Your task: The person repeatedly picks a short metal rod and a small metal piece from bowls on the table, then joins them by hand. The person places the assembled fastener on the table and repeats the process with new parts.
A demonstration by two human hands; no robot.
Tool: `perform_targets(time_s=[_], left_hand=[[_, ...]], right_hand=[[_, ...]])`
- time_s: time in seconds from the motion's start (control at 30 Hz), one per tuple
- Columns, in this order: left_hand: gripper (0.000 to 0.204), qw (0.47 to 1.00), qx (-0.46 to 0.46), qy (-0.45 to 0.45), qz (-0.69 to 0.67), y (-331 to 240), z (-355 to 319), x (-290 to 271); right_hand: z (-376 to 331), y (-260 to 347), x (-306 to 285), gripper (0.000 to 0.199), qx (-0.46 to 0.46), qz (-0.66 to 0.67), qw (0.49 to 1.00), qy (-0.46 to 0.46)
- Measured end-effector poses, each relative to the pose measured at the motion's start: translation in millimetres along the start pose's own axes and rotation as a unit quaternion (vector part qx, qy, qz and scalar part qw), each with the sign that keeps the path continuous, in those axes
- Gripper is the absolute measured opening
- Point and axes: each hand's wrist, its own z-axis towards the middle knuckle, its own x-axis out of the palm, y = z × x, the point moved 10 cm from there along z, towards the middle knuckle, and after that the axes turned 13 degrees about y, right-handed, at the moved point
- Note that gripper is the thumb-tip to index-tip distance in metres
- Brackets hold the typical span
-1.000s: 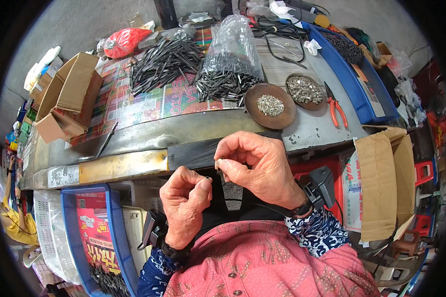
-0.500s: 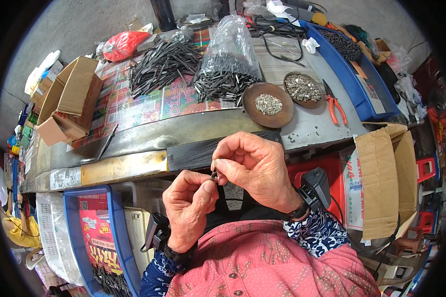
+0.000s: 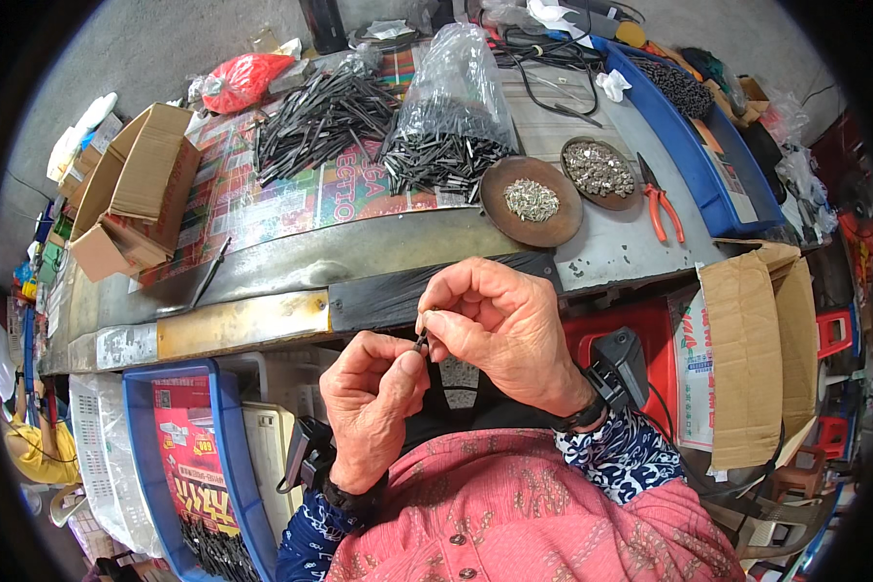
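Note:
Both hands meet in front of my chest, just off the bench's near edge. A small dark part (image 3: 421, 339) is pinched at the fingertips of my left hand (image 3: 373, 396). Closed over its upper end are the thumb and forefinger of my right hand (image 3: 502, 330); most of the part is hidden by the fingers. Beyond them on the bench lie a heap of thin black strips (image 3: 320, 118) and a clear plastic bag (image 3: 454, 73) with more strips spilling from its mouth. A round brown dish (image 3: 507, 223) holds small silvery pieces, and a second dish (image 3: 633, 203) beside it holds larger metal bits.
Red-handled pliers (image 3: 662, 209) rest right of the dishes. A long blue tray (image 3: 752, 225) runs along the right side, with an open cardboard box (image 3: 742, 369) below. Another carton (image 3: 155, 184) stands at left. Lower left, a blue crate (image 3: 225, 427) holds black strips.
The view has shifted slightly. Both hands keep nearly the same pose, pinching the small part, with only slight finger movement.

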Motion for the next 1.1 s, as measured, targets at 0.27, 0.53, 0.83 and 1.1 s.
perform_targets(time_s=[0.27,0.53,0.83,1.1], left_hand=[[0.010,1.000,-0.001,0.012,0.012,0,1,1],[0.014,0.999,0.017,0.033,0.040,-6,2,6],[0.018,0.990,0.034,0.036,0.130,-17,17,7],[0.014,0.978,0.076,0.032,0.192,-23,32,1]], right_hand=[[1,2,0,0.010,-0.012,-0.023,1.000,0.017],[0,1,2,0.011,-0.030,0.013,0.998,0.051],[1,16,-10,0.016,-0.028,-0.074,0.996,0.034],[-33,95,-158,0.021,-0.031,-0.585,0.769,-0.255]])
